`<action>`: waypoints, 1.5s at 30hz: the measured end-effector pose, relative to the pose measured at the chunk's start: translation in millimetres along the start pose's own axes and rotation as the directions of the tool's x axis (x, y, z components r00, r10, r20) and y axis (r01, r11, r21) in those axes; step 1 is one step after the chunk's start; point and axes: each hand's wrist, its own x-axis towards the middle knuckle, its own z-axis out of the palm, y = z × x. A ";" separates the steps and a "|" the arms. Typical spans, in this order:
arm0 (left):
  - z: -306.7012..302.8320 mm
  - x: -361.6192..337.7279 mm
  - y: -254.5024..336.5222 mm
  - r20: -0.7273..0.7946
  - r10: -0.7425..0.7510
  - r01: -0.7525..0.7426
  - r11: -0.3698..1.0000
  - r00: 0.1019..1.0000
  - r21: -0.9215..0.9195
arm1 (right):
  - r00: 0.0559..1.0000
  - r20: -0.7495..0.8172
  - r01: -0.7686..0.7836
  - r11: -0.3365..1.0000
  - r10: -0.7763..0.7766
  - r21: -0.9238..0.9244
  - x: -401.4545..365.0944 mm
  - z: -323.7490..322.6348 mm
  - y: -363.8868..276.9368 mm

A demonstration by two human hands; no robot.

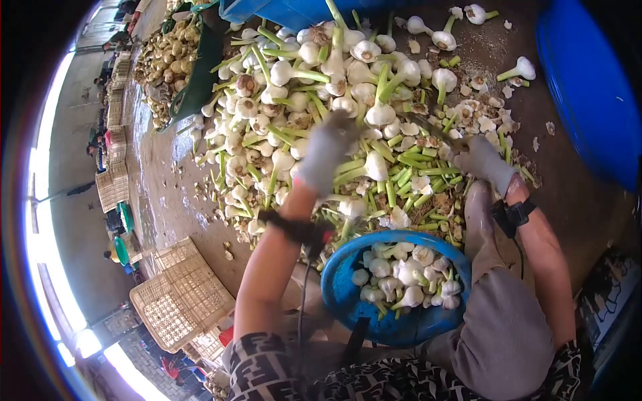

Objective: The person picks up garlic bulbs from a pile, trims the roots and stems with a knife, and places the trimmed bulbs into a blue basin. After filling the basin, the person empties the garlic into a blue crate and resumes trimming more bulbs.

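Garlic bulbs with green stems (281, 160) lie in a large heap in front of me. My left hand (324, 152), in a pale glove, is over the middle of the heap; motion blurs its fingers, so what they hold is unclear. My right hand (483, 160), also gloved, is closed around a dark cutting tool (431, 128) that points left over the heap. Cut green stems (414, 164) lie between the hands. Below them, between my legs, a blue basin (332, 284) holds trimmed bulbs (408, 271).
A blue container (301, 12) stands at the top, and a large blue object (588, 87) at the right. Dry skins (478, 110) litter the floor near my right hand. Woven baskets (180, 294) are at lower left; a green container (194, 83) and people are farther off.
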 end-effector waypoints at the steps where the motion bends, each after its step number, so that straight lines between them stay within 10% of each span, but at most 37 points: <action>1: -5.0 35.7 -9.1 -0.040 -0.222 0.201 0.934 0.974 -0.296 | 1.000 0.012 -0.001 1.000 0.001 -0.008 -1.2 0.1 -3.1; 2: -10.0 71.3 -18.5 -0.078 -0.432 0.309 0.747 0.898 -0.588 | 1.000 0.011 0.001 1.000 -0.001 0.023 -1.1 3.4 -0.3; 5: -3.9 107.6 -23.8 -0.397 -0.169 0.214 0.974 0.902 0.071 | 1.000 -0.007 -0.005 1.000 0.005 0.000 -0.3 9.3 8.8; 8: -3.3 112.0 -33.6 -0.242 -0.411 0.282 0.857 0.879 -0.432 | 0.999 -0.022 -0.027 0.999 0.027 0.019 2.1 13.8 29.7; 11: -11.5 90.1 -67.6 -0.008 -0.151 0.079 0.561 0.988 -0.824 | 0.999 -0.047 -0.021 0.999 0.022 0.026 -2.8 10.0 25.6; 13: -2.1 39.3 -64.5 -0.093 0.021 -0.087 0.601 0.995 -0.794 | 0.997 -0.075 0.000 1.000 -0.001 -0.013 -8.4 10.0 17.4; 14: 0.8 19.4 -62.5 0.094 0.167 0.061 0.196 0.982 -0.979 | 0.995 -0.096 0.028 0.999 -0.032 -0.041 -10.7 10.5 11.1; 16: 18.8 -21.9 -49.8 0.049 0.211 -0.038 0.389 0.976 -0.921 | 0.981 -0.136 0.129 0.987 -0.141 -0.091 -9.9 15.0 2.3; 17: 26.7 -33.2 -45.0 0.167 0.211 0.163 0.039 0.963 -0.986 | 0.965 -0.148 0.200 0.973 -0.216 -0.115 -6.3 20.9 0.4; 19: 40.1 -42.0 -57.0 0.320 0.189 0.331 -0.028 0.928 -0.943 | 0.943 -0.126 0.288 0.945 -0.309 -0.157 -5.8 25.0 -14.8; 20: 51.5 -40.5 -61.0 0.357 0.068 0.359 -0.007 0.931 -0.933 | 0.941 -0.093 0.307 0.936 -0.326 -0.173 -7.7 24.3 -28.0; 22: 52.3 -56.3 -30.9 0.193 0.135 0.011 0.793 0.972 -0.609 | 0.913 -0.041 0.393 0.901 -0.406 -0.186 -13.5 20.0 -54.3; 23: 49.5 -56.5 -27.1 0.243 0.263 -0.156 0.909 0.934 -0.386 | 0.902 -0.029 0.421 0.890 -0.432 -0.175 -14.4 18.7 -59.5; 24: 57.7 -52.7 -18.4 0.290 -0.100 0.285 0.634 0.952 -0.719 | 0.890 -0.016 0.448 0.879 -0.456 -0.164 -14.8 18.0 -63.4; 25: 53.4 -54.0 -4.1 0.154 -0.004 0.086 0.843 0.988 -0.530 | 0.878 -0.003 0.473 0.868 -0.479 -0.153 -14.7 18.2 -66.1; 27: 30.7 -61.1 29.4 0.182 -0.153 0.152 0.988 0.971 0.021 | 0.926 0.039 0.375 0.905 -0.375 -0.201 -0.7 14.8 -43.3; 30: 35.4 -55.3 -6.9 0.040 -0.176 0.175 0.875 0.984 -0.452 | 0.990 -0.059 0.099 0.934 -0.127 -0.344 12.8 14.6 -7.5; 32: 48.5 -46.5 -53.8 -0.227 0.086 -0.181 0.879 0.970 -0.441 | 0.976 -0.209 -0.001 0.965 -0.056 -0.263 2.0 21.5 5.3; 33: 49.0 -52.5 -51.8 -0.313 0.223 -0.268 0.957 0.923 -0.108 | 0.977 -0.169 0.084 0.962 -0.131 -0.260 -1.9 25.9 4.8; 35: 58.5 -47.3 -54.8 -0.059 -0.129 0.031 0.604 0.990 -0.796 | 0.953 -0.095 0.259 0.935 -0.288 -0.243 -6.1 35.0 -11.7; 37: 70.0 -35.4 -76.6 0.369 -0.106 0.298 -0.405 0.923 -0.864 | 0.850 -0.121 0.468 0.840 -0.513 -0.275 -14.5 45.8 -27.2; 40: 102.9 -41.0 -95.4 0.085 -0.177 0.072 -0.076 0.981 -0.994 | 0.745 -0.028 0.629 0.716 -0.667 -0.303 -23.6 50.9 -54.8; 42: 109.7 -38.7 -90.8 -0.004 -0.304 0.122 0.395 0.953 -0.910 | 0.737 0.039 0.635 0.671 -0.675 -0.382 -25.3 54.3 -65.8; 43: 114.6 -32.2 -106.6 -0.066 -0.123 0.064 0.823 0.990 -0.564 | 0.735 0.031 0.634 0.671 -0.677 -0.383 -24.5 56.9 -67.6; 45: 127.0 -27.6 -122.6 -0.010 0.049 -0.048 0.999 0.999 0.021 | 0.732 0.014 0.632 0.671 -0.681 -0.388 -21.1 63.3 -66.7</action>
